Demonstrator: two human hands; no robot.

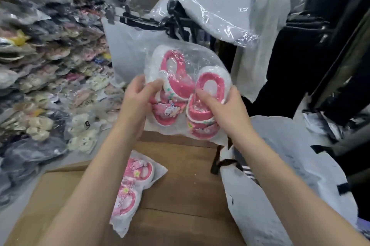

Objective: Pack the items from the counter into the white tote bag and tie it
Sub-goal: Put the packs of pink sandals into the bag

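We see a clear plastic pack of pink-and-white children's slippers (181,93) raised above the cardboard counter (180,195), its two pairs showing their openings and cartoon prints through the crinkled film. A second pack of the same pink slippers (132,187) lies flat on the counter, angled with its long side running from lower left to upper right. The white tote bag (280,175) sits at the counter's right edge, crumpled, with black handles and a striped dark item visible at its mouth.
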